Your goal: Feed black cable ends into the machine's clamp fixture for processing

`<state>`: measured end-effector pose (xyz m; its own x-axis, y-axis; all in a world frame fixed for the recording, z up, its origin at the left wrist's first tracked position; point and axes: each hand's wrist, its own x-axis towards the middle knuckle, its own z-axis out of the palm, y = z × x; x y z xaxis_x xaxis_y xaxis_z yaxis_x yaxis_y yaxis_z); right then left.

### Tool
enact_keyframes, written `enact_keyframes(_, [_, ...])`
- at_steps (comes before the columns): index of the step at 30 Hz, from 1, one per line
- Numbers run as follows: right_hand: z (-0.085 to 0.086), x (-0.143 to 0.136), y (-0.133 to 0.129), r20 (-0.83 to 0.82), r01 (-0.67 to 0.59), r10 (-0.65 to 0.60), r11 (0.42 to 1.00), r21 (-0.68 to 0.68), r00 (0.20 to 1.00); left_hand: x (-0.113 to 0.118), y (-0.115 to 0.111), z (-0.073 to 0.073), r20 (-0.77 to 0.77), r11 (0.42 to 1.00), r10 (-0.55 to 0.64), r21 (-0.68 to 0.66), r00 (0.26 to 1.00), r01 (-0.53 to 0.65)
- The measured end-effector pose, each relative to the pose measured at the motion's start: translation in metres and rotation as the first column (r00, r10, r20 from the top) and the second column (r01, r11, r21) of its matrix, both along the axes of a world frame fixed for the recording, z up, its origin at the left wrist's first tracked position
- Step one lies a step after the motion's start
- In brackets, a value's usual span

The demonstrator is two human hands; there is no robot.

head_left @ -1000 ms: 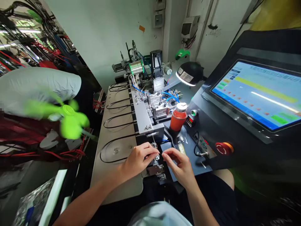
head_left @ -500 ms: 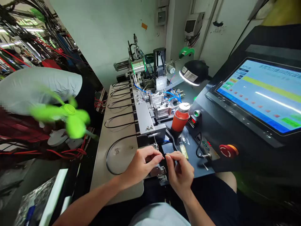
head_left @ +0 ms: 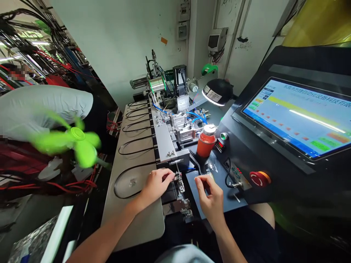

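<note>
My left hand (head_left: 157,185) is closed in a pinch, its fingertips at the small metal clamp fixture (head_left: 180,182) on the machine's near end. A looped black cable (head_left: 115,182) lies on the beige tray and runs in behind this hand, which appears to grip its end; the fingers cover the tip. My right hand (head_left: 211,197) is raised over the dark plate (head_left: 196,182), apart from the left. Its thumb and forefinger meet in a pinch; anything between them is too small to make out. A second metal clamp (head_left: 187,208) sits nearer to me.
Several more cable loops lie along the beige tray (head_left: 149,226). An orange-red bottle (head_left: 206,142) stands behind my right hand, beside a control box (head_left: 237,175) and a red emergency stop (head_left: 260,179). A lamp (head_left: 219,91), a touchscreen (head_left: 298,113) and a spinning green fan (head_left: 78,140) surround the bench. Someone bends over at left.
My hands, fingertips together before, have parted. The left has shifted left to the clamp fixture with the cable drawn along; the right stays pinched over the plate. The camera view has shifted slightly.
</note>
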<state>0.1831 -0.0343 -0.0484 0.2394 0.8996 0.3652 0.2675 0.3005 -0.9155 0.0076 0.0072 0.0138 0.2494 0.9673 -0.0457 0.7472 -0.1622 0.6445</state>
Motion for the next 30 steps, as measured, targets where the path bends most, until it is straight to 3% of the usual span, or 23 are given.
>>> enact_keyframes(6, [-0.004, 0.001, 0.001, 0.009, -0.006, 0.006, 1.0, -0.017, 1.0, 0.005, 0.001, -0.006, -0.105, 0.999, 0.008, 0.042, 0.994, -0.003])
enact_keyframes(19, [-0.012, 0.001, 0.005, 0.02, -0.015, 0.015, 1.0, -0.016, 1.0, 0.002, 0.001, -0.006, -0.071, 1.0, -0.006, -0.003, 0.997, 0.006])
enact_keyframes(30, [-0.015, -0.001, 0.011, -0.002, -0.182, 0.182, 0.982, -0.06, 0.983, 0.005, 0.0, -0.007, -0.084, 1.0, 0.014, 0.003, 0.996, -0.014])
